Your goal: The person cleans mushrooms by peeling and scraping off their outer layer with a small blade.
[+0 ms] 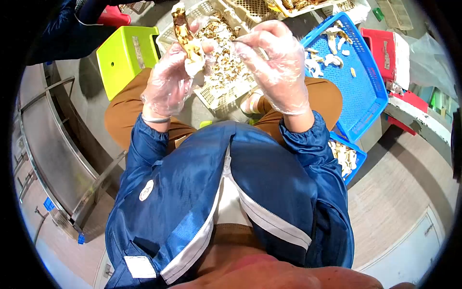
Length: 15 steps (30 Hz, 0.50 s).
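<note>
My left hand (169, 83), in a clear plastic glove, is closed around a long mushroom (183, 34). The mushroom stands roughly upright, with brown, dirty skin above and a pale, cream lower end. My right hand (278, 72), gloved the same way, is raised to the right of it with thumb and forefinger pinched together. Whatever is between those fingertips, if anything, is too small to make out. Below and between both hands sits a cream plastic crate (216, 98) strewn with brown and white mushroom scraps (226, 62).
A blue basket (358, 103) with several mushrooms stands at the right; a smaller blue basket (360, 156) of pale pieces is below it. A lime-green stool (120, 62) is at left, a red stool (378, 48) at right. A metal table (53, 139) is far left.
</note>
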{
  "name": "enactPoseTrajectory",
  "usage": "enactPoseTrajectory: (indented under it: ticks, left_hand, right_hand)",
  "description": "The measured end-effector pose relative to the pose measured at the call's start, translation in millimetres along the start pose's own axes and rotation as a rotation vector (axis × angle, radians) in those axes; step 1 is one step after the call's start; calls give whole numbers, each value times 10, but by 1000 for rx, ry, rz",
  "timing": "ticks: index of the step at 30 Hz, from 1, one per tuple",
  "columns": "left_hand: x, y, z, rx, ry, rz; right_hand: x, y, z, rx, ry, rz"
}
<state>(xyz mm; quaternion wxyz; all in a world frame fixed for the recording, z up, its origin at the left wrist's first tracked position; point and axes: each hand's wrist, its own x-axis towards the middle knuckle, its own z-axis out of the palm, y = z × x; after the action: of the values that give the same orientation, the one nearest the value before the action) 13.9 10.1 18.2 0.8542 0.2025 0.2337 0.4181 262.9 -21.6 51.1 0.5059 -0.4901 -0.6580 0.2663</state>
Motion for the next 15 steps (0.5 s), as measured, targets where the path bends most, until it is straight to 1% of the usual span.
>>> enactPoseTrajectory:
  ticks: [1, 2, 4, 5, 8, 9, 12, 13, 15]
  left_hand:
    - [13, 2, 7, -66, 8, -24]
    - [18, 3, 10, -98, -26, -44]
    - [11, 10, 10, -158, -93, -83]
    - [27, -49, -16, -200, -15, -55]
    - [22, -137, -76, -170, 123, -57]
    - [21, -154, 38, -191, 54, -52]
    - [31, -211, 9, -216, -43, -11]
    - [23, -211, 17, -186, -33, 4]
    - [-8, -231, 133, -152, -28, 20]
  right_hand:
    - [-5, -66, -27, -8, -26, 20]
    - [-1, -76, -21, 71, -115, 24]
    - [-45, -105, 72, 129, -167, 63]
    - [-53, -110, 112, 216, -159, 21]
    - [-118, -98, 227, 450, -141, 103]
    - [-105, -64, 219, 368, -146, 7]
    - [-131, -158, 193, 363, -168, 20]
    - [-149, -103, 219, 360, -156, -41]
    - [-158, -137, 215, 377, -153, -25]
